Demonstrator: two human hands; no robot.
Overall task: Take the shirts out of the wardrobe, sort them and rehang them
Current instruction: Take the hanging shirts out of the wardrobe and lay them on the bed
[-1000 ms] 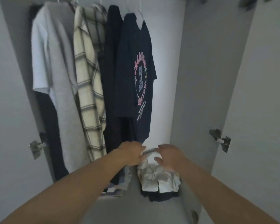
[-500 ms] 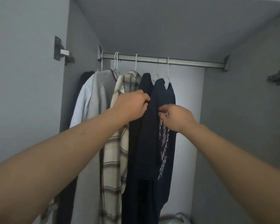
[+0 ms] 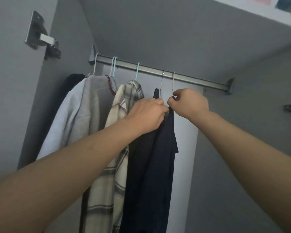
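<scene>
Both arms reach up into the wardrobe at frame centre. The left hand (image 3: pixel 147 115) has its fingers curled into the collar area of the navy shirt (image 3: pixel 160 165), which hangs from the rail (image 3: pixel 191 77) as the rightmost garment. The right hand (image 3: pixel 189 102) pinches the top of the same shirt just under its white hanger hook (image 3: pixel 173 81), thumb and forefinger closed together. Left of it on the rail hang another dark garment (image 3: pixel 141 165), a plaid shirt (image 3: pixel 114 165) and a grey top (image 3: pixel 84 111). A door hinge (image 3: pixel 42 39) sits at upper left.
</scene>
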